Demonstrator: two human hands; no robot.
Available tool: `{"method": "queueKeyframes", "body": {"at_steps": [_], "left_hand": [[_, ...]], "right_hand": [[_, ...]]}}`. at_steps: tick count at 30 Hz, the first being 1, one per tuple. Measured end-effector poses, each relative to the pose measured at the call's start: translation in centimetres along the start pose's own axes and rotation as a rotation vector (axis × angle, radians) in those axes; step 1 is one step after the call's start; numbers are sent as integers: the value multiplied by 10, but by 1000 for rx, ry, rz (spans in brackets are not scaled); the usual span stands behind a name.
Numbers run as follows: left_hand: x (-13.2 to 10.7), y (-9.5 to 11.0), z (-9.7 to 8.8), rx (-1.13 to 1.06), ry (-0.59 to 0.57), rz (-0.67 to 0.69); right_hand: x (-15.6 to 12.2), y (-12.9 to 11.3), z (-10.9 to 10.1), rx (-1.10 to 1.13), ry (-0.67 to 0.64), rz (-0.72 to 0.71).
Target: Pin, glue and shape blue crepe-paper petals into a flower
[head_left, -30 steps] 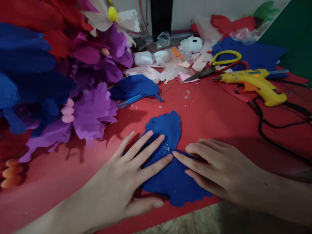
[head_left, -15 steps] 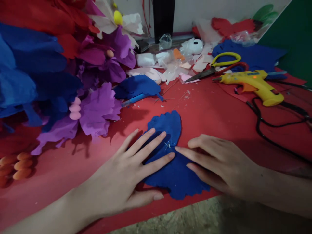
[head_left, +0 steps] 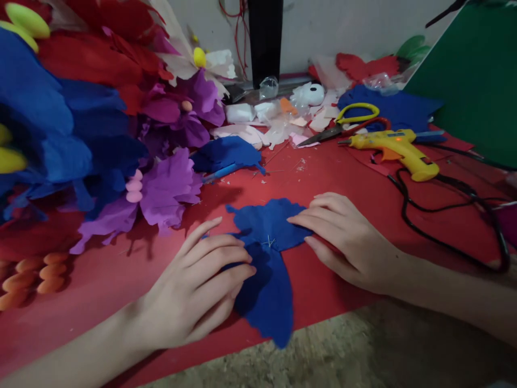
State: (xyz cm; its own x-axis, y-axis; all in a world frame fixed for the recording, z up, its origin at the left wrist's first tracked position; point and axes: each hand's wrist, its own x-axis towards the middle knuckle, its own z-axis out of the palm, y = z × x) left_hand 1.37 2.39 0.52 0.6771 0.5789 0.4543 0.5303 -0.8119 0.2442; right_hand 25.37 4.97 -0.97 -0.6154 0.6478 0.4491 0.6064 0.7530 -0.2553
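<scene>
Two dark blue foam petals (head_left: 266, 253), joined at a spot with thin glue strands, lie on the red sheet (head_left: 343, 178) near its front edge. My left hand (head_left: 197, 283) rests on the lower petal's left side, its fingers curled close together over the edge and the thumb hidden, and it seems to grip the petal. My right hand (head_left: 343, 237) lies to the right with its fingers stretched out, the tips pressing on the upper petal's right edge.
A heap of blue, purple and red foam flowers (head_left: 100, 134) fills the left. Behind are another blue petal (head_left: 226, 151), white scraps, scissors (head_left: 347, 121) and a yellow glue gun (head_left: 398, 148) with a black cord (head_left: 452, 215) looping right. A green board (head_left: 472, 75) leans at the back right.
The joined petals have turned, and the lower one now hangs toward the front edge. My left fingers curled in from flat. My right hand slid up to the upper petal's edge.
</scene>
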Motion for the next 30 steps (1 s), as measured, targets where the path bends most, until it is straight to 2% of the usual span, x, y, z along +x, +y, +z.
{"method": "queueKeyframes", "body": {"at_steps": [5,9,12,15,19,22,30], "left_hand": [[1,-1,-1,-9,-78,-3],[3,-5,-1,-48,-57,13],[2,-7,0,-77,-54,34],[1,-9,0,-118,-60,-31],[1,-9,0,-188,-62,-61],[1,-9,-1,-217,-57,-57],[-2,-12,-3,-252,-32,-16]], "right_hand": [[-3,3,0,21,-35,-82],[-4,5,2,-46,-73,-129],[-2,6,1,-89,-25,-172],[1,5,1,-118,48,-245],[2,3,2,-142,76,-289],[2,1,4,-163,101,-292],[9,-2,-2,-67,150,-169]]}}
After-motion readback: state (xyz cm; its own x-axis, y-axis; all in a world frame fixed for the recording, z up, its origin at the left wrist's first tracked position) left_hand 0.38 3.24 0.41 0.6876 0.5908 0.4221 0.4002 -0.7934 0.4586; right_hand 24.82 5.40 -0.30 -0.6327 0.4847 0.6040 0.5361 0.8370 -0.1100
